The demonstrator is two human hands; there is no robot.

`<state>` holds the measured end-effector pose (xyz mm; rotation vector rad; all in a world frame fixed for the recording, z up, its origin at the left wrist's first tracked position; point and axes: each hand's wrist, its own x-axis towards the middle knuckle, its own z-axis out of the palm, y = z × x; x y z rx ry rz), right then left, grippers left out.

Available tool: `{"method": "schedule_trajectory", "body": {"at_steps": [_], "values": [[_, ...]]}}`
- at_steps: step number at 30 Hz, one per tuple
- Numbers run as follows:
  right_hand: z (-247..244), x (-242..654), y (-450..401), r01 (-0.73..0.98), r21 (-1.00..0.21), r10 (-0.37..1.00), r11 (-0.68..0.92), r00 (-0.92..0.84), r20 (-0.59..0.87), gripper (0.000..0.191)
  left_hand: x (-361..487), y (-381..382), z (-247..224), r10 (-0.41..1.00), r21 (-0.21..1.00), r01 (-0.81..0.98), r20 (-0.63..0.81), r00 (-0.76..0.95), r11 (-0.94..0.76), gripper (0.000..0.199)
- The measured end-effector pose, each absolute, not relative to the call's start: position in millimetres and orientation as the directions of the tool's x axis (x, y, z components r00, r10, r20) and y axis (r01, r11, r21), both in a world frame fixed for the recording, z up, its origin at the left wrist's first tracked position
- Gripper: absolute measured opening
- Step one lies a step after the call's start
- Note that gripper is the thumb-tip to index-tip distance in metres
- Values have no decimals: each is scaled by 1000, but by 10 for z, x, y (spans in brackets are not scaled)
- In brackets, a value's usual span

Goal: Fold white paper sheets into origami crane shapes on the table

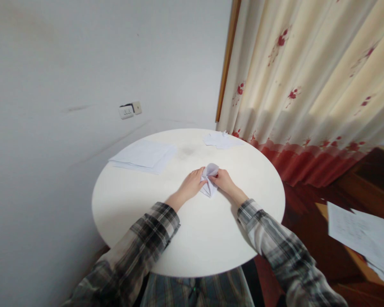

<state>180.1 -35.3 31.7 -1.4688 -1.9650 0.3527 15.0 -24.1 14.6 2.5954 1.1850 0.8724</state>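
Note:
A small piece of folded white paper point(210, 187) lies at the middle of the round white table point(192, 238), with an upper flap raised and curved. From the left, my left hand point(193, 181) grips its edge, the thumb resting on the folds and the fingers along the side. On the other side, my right hand point(224, 180) pinches the paper's right part between thumb and fingers. Parts of the paper are hidden under the fingertips of both hands.
A stack of white sheets point(144, 154) lies at the table's back left. Several white paper pieces point(220, 140) sit at the back right edge. A wall with a socket point(126, 112) stands left; a floral curtain point(294, 94) hangs behind. Loose papers point(361, 232) lie lower right.

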Motion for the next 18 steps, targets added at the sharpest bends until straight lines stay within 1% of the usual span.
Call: {"method": "schedule_trajectory", "body": {"at_steps": [5,11,14,18], "values": [[344,1786,-389,732,-584,928,350,-185,325,6,158,-247,153,750,347,675,426,505,-651,41],[375,1773,-435,677,-614,910,407,-242,336,28,148,-235,146,766,359,687,423,484,-632,43],[382,1769,-442,659,-621,903,425,-261,341,31,140,-233,155,767,362,685,415,489,-633,45],[371,1769,-432,636,-640,901,431,-271,338,34,130,-230,156,756,383,660,438,486,-646,49]]}}
